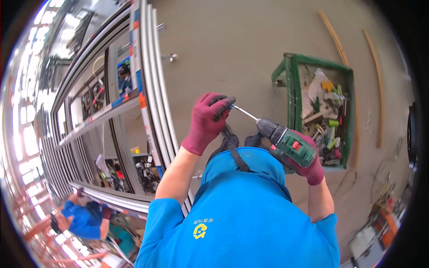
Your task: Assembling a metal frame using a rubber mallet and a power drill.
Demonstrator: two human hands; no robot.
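Note:
My right hand (pixel 314 166), in a maroon glove, grips a green cordless drill (pixel 290 144) with red buttons and a black chuck. A long silver bit (pixel 246 111) runs from the chuck toward my left hand (pixel 208 119). That hand wears a maroon glove with dark fingertips, and its thumb and fingers are pinched together at the bit's far end. A tiny bluish piece (pixel 232 106) shows at the fingertips; what it is I cannot make out. Both hands are held up in front of my waist, above the floor.
Left of me stands a long stack of aluminium frames (pixel 154 89). A green metal cart (pixel 292 89) holding loose parts and tools is at the right. Wooden strips (pixel 379 89) lie on the floor beyond it. Another person (pixel 87 219) in blue works at the lower left.

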